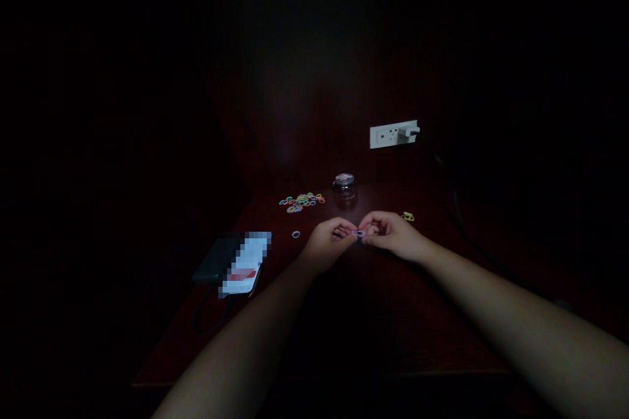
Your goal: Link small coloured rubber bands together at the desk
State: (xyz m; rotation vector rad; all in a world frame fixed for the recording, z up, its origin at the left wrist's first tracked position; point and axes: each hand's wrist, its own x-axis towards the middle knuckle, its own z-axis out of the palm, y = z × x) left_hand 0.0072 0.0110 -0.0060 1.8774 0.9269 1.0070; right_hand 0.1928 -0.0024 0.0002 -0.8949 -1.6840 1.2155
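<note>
Between my two hands is a small purple band (360,234), looped and slightly stretched. My left hand (328,242) pinches its left side with thumb and fingertips. On its right side, the fingertips of my right hand (394,236) are closed on the same band. A pile of colored bands (302,201) lies behind and to the left of my hands. One pale blue band (295,234) rests alone just left of my left hand. Yellow bands (407,216) sit behind my right hand, by its wrist.
A clear lidded jar (344,188) stands behind my hands. At the left, a lit phone (246,265) lies against a dark box-like object (216,260) with a cable. A wall socket (393,134) holds a plug, and its cord runs down at the right of the dark red table (373,321).
</note>
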